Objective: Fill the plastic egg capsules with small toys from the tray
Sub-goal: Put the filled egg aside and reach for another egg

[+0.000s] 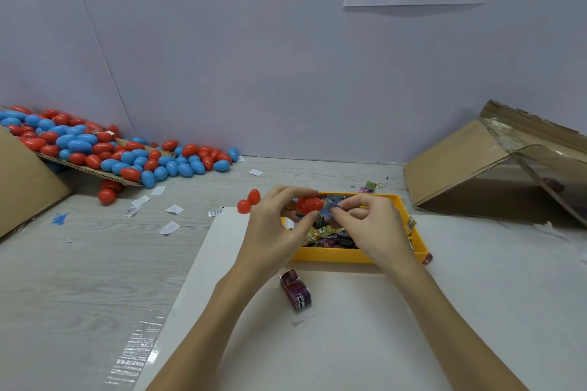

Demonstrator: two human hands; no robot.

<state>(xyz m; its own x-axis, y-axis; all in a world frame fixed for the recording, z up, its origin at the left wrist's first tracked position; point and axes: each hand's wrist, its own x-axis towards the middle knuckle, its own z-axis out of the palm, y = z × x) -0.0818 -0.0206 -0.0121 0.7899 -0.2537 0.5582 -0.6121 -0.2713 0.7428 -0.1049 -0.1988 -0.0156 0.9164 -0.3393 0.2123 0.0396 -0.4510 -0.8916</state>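
Note:
My left hand point(279, 219) grips a red egg capsule half point(308, 204) above the near-left part of the yellow tray point(336, 255). My right hand point(368, 225) pinches a small blue packet toy point(333, 205) right at the capsule's opening. The tray holds several small wrapped toy packets point(330, 236). Two red capsule halves point(249, 201) lie on the table just left of my left hand.
A big pile of red and blue egg capsules point(104, 151) spills from a cardboard flap at the far left. A tipped cardboard box point(495, 165) lies at the right. A banded bundle of packets point(295, 290) sits near the tray. Paper slips point(173, 209) are scattered on the table.

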